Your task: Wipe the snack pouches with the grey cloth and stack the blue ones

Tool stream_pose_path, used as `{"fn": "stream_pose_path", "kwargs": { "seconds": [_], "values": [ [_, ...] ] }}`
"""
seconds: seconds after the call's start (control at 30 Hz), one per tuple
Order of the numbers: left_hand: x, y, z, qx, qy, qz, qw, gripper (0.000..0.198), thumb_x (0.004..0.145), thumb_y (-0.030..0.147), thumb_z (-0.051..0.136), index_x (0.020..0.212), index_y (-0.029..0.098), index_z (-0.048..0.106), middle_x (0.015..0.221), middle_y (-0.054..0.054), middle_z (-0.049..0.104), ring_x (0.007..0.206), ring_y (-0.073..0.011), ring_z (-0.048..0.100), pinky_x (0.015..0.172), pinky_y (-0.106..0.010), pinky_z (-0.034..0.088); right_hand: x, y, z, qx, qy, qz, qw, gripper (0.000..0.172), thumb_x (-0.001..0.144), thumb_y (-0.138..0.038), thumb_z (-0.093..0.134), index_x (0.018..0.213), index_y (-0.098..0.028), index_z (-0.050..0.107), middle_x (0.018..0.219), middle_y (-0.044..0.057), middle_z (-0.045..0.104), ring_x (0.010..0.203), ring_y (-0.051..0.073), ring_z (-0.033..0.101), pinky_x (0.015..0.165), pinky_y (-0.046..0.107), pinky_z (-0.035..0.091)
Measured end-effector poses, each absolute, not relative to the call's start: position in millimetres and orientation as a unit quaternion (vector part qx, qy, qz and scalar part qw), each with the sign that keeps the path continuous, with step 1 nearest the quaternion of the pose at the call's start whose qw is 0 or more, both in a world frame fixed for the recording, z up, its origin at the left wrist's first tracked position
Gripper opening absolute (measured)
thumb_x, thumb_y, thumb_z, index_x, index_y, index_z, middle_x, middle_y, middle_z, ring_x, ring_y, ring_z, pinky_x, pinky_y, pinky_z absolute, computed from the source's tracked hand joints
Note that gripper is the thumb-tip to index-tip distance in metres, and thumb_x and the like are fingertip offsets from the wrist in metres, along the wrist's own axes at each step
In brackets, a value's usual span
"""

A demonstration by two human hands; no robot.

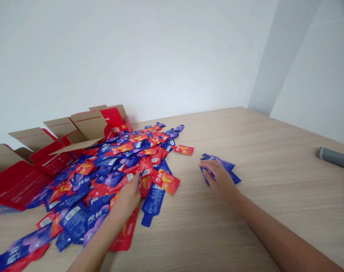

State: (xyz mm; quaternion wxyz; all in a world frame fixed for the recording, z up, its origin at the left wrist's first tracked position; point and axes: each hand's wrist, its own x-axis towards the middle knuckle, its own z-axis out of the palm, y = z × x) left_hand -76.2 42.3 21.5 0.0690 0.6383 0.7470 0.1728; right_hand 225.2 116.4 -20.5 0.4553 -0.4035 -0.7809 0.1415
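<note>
Left hand (129, 198) reaching into sachet pile (109, 177); right hand (219, 177) flat on blue stack (230, 170).

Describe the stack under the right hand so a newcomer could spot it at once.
On the wooden table, right of the big sachet heap, the right hand rests on a small stack. It lies apart and is all blue, while the heap mixes red and blue.
</note>
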Motion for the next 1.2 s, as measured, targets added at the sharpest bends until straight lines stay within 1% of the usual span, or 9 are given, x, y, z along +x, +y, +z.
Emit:
{"fn": "stream_pose_path", "kwargs": {
  "seconds": [0.13, 0.27, 0.37, 0.47, 0.67, 0.87, 1.0, 1.07, 1.2],
  "values": [
    [-52.4, 44.0, 35.6, 0.617, 0.660, 0.369, 0.216, 0.040, 0.074, 0.023, 0.049, 0.113, 0.016, 0.056, 0.107, -0.007, 0.064, 0.103, -0.0264, 0.056, 0.093, -0.039, 0.039, 208.1, 96.4, -13.0, -0.393, -0.765, 0.297, 0.415, 0.027, 0.087, -0.033, 0.041, 0.105, -0.021, 0.057, 0.105, 0.010, 0.062, 0.093, 0.021, 0.057, 0.080, 0.037, 0.046],
    [4.9, 44.6, 29.8, 0.568, 0.538, 0.425, 0.457, 0.028, 0.069, 0.031, 0.061, 0.093, 0.018, 0.063, 0.088, -0.004, 0.066, 0.086, -0.0234, 0.060, 0.080, -0.033, 0.045, 194.3, 88.8, -18.1, -0.352, -0.705, 0.493, 0.369, 0.037, 0.083, -0.048, 0.048, 0.106, -0.020, 0.057, 0.098, 0.006, 0.064, 0.087, 0.020, 0.058, 0.070, 0.031, 0.047],
    [39.0, 46.9, 17.2, 0.534, 0.484, 0.428, 0.545, 0.030, 0.065, 0.038, 0.066, 0.086, 0.016, 0.061, 0.077, -0.003, 0.064, 0.072, -0.0188, 0.059, 0.067, -0.027, 0.046, 190.9, 87.9, -21.8, -0.318, -0.646, 0.581, 0.380, 0.037, 0.080, -0.054, 0.050, 0.084, -0.018, 0.060, 0.074, 0.000, 0.061, 0.070, 0.015, 0.056, 0.061, 0.027, 0.044],
    [54.5, 48.5, 4.6, 0.527, 0.475, 0.413, 0.571, 0.035, 0.064, 0.045, 0.067, 0.081, 0.016, 0.058, 0.068, 0.000, 0.059, 0.059, -0.0140, 0.054, 0.057, -0.023, 0.043, 193.9, 88.1, -20.8, -0.365, -0.605, 0.573, 0.416, 0.042, 0.079, -0.057, 0.050, 0.061, -0.018, 0.051, 0.056, -0.003, 0.049, 0.054, 0.011, 0.044, 0.051, 0.024, 0.036],
    [60.0, 48.4, -7.3, 0.560, 0.521, 0.344, 0.545, 0.038, 0.075, 0.055, 0.054, 0.067, 0.019, 0.049, 0.052, 0.004, 0.051, 0.042, -0.0111, 0.047, 0.040, -0.021, 0.035, 200.9, 94.6, -18.6, -0.420, -0.546, 0.562, 0.458, 0.052, 0.074, -0.065, 0.048, 0.051, -0.021, 0.036, 0.047, -0.005, 0.036, 0.045, 0.008, 0.033, 0.042, 0.024, 0.029],
    [55.2, 57.6, -3.5, 0.548, 0.565, 0.434, 0.438, 0.040, 0.075, 0.059, 0.050, 0.065, 0.020, 0.048, 0.052, 0.003, 0.051, 0.043, -0.0123, 0.048, 0.040, -0.022, 0.037, 193.9, 96.1, -19.9, -0.355, -0.549, 0.651, 0.386, 0.044, 0.065, -0.060, 0.063, 0.078, -0.020, 0.052, 0.059, -0.005, 0.054, 0.049, 0.010, 0.049, 0.046, 0.022, 0.040],
    [32.1, 56.6, 3.1, 0.585, 0.562, 0.363, 0.459, 0.047, 0.081, 0.062, 0.037, 0.067, 0.020, 0.051, 0.049, 0.001, 0.051, 0.040, -0.0138, 0.048, 0.037, -0.023, 0.036, 201.0, 102.7, -17.7, -0.370, -0.539, 0.631, 0.417, 0.040, 0.064, -0.056, 0.065, 0.072, -0.020, 0.052, 0.058, -0.004, 0.054, 0.050, 0.011, 0.048, 0.049, 0.024, 0.040],
    [11.2, 54.5, 8.1, 0.617, 0.586, 0.334, 0.406, 0.047, 0.084, 0.059, 0.031, 0.071, 0.020, 0.054, 0.057, -0.002, 0.056, 0.049, -0.0161, 0.053, 0.042, -0.024, 0.039, 214.6, 112.7, -15.2, -0.414, -0.524, 0.576, 0.472, 0.034, 0.067, -0.053, 0.062, 0.069, -0.020, 0.052, 0.057, -0.005, 0.051, 0.050, 0.011, 0.045, 0.050, 0.024, 0.038],
    [-31.6, 48.1, 15.2, 0.696, 0.663, 0.223, 0.162, 0.030, 0.082, 0.046, 0.045, 0.083, 0.019, 0.060, 0.083, -0.008, 0.063, 0.081, -0.0243, 0.059, 0.074, -0.035, 0.045, 254.5, 141.9, -17.5, -0.501, -0.491, 0.444, 0.557, 0.026, 0.073, -0.046, 0.054, 0.075, -0.020, 0.057, 0.062, -0.002, 0.055, 0.055, 0.014, 0.048, 0.054, 0.027, 0.039]
  ]
}}
